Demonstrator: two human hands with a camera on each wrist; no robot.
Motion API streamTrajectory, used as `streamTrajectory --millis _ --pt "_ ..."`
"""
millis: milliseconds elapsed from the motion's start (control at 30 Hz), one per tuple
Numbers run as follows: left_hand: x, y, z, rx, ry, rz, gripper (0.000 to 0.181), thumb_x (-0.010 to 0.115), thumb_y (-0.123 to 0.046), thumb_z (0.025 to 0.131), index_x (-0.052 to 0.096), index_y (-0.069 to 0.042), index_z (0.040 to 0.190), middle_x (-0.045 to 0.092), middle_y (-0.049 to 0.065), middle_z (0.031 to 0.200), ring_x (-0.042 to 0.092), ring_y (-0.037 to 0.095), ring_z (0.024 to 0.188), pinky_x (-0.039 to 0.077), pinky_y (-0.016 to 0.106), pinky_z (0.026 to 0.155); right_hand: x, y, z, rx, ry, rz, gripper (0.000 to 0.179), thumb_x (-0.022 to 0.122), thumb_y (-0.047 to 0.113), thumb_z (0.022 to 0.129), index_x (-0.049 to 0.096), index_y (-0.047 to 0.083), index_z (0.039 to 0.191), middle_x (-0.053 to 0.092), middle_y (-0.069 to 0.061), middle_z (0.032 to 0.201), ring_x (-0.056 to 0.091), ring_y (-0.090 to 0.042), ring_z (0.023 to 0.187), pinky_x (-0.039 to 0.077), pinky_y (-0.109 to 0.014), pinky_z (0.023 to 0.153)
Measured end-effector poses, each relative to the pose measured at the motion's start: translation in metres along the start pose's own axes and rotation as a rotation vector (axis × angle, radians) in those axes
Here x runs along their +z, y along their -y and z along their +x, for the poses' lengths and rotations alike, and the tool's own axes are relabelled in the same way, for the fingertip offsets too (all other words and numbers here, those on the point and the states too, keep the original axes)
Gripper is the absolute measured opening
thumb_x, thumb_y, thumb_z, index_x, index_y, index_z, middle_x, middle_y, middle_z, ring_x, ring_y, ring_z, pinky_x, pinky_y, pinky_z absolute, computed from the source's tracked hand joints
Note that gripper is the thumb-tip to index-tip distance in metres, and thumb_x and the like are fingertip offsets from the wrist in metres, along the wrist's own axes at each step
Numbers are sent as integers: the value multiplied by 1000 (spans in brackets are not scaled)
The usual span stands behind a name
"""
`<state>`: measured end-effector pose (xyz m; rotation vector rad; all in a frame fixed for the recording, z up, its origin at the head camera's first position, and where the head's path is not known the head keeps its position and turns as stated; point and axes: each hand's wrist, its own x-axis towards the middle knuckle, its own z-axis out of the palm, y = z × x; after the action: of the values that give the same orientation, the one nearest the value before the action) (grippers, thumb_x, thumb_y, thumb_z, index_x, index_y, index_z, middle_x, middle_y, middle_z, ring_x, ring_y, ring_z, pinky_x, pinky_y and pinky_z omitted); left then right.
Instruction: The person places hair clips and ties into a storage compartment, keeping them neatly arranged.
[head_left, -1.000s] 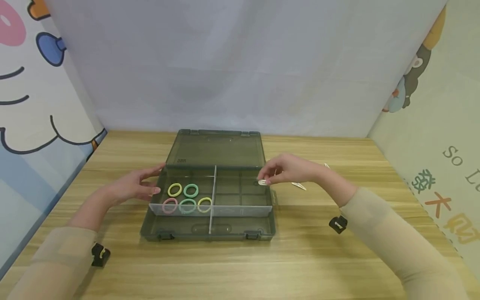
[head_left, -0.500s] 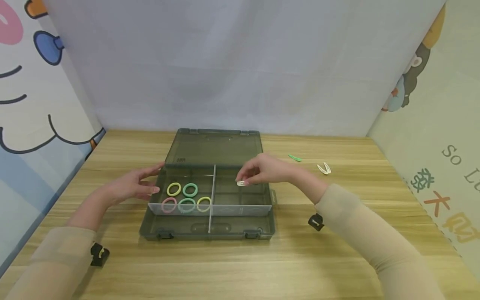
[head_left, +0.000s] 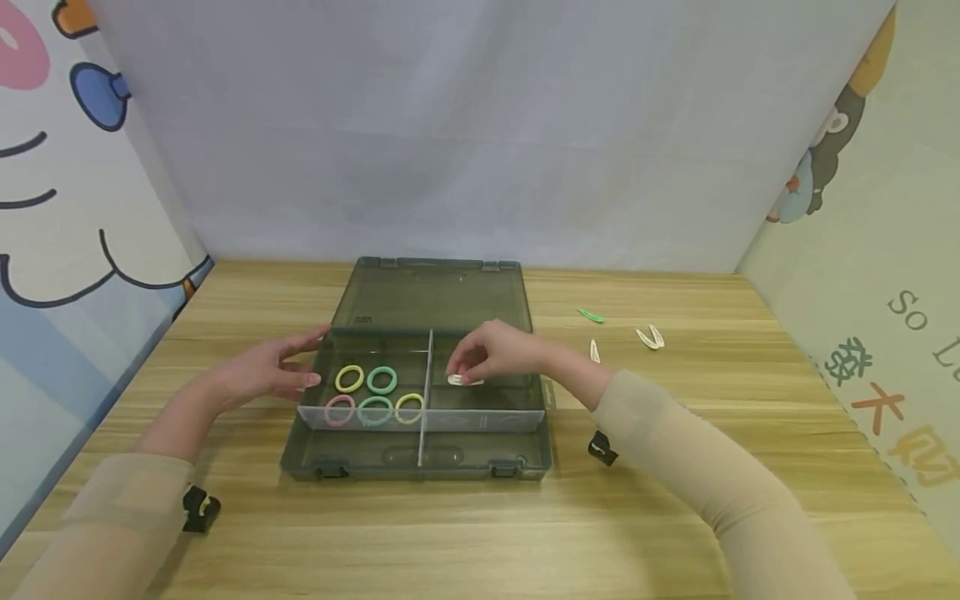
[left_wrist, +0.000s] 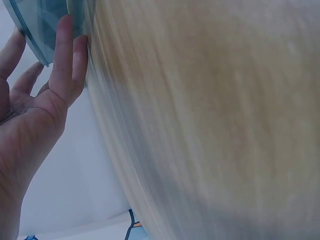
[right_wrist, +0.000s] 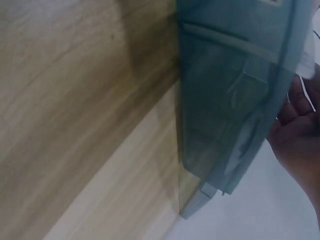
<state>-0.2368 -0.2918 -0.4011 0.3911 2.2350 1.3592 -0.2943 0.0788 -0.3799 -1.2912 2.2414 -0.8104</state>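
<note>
A grey see-through divider box (head_left: 483,467) stands with its lid (head_left: 431,296) laid back. My right hand (head_left: 498,350) is over its back right compartment, pinching a white hair clip (head_left: 455,380) between thumb and fingers close to the white divider. In the right wrist view this hand (right_wrist: 300,122) shows partly behind the box wall. My left hand (head_left: 258,372) touches the box's left side with fingers extended; the left wrist view shows those fingers (left_wrist: 64,60) against the wall. Several yellow, green and pink hair ties (head_left: 382,380) lie in the back left compartment.
On the wooden table (head_left: 480,542), right of the box, lie a green hair clip (head_left: 590,316), a white clip (head_left: 595,351) and a white V-shaped clip or pair (head_left: 651,337). A white cloth (head_left: 465,150) hangs behind, and printed panels flank both sides.
My right hand has moved left with the white hair clip, from the box's right rim to above the right compartment, then lower. Clips on the table have come into sight. My left hand stays put.
</note>
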Motion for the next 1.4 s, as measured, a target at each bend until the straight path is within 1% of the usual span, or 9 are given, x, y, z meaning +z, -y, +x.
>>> streamTrajectory --millis 167,400,633,867,1133,1233,1400 --pt "0 2 1 3 2 -6 85 61 -16 92 2 -18 154 -1 24 156 31 50 130 52 45 89 9 -5 7 -1 19 10 16 71 10 84 72 9 100 71 1 85 65 -4 76 54 -20 69" --pt "-1 2 1 0 2 -5 85 61 -16 93 3 -18 154 0 24 156 31 51 131 52 46 90 19 -9 14 27 44 43 13 70 8 85 73 9 98 71 1 81 65 -5 73 55 -20 68" --pt "-1 2 1 -5 1 -6 85 61 -17 93 2 -19 154 0 24 156 32 50 130 52 46 90 25 -12 18 32 87 14 13 69 8 85 73 9 98 71 2 80 64 -3 72 54 -18 67" --pt "0 1 0 -11 -3 2 85 62 -18 92 3 -20 154 0 24 156 35 49 129 52 45 89 27 -11 19 48 76 -7 12 70 8 85 73 8 96 72 1 80 64 -2 72 53 -17 66" --pt "0 1 1 -5 3 -8 85 62 -17 93 2 -19 154 0 23 156 37 48 128 52 45 89 28 -8 18 30 62 -86 12 73 11 83 73 8 95 71 2 80 63 0 71 52 -15 66" --pt "-1 1 1 -5 2 -5 85 62 -17 93 2 -20 154 0 23 156 35 49 129 52 45 89 29 -8 18 18 58 -107 14 73 13 83 73 8 96 70 2 80 62 0 72 52 -15 66" --pt "0 1 1 -1 5 -12 85 62 -17 92 2 -19 154 0 24 156 33 49 130 52 45 90 27 -9 15 19 60 -99 17 73 13 83 72 8 100 69 3 83 63 0 74 52 -15 66"
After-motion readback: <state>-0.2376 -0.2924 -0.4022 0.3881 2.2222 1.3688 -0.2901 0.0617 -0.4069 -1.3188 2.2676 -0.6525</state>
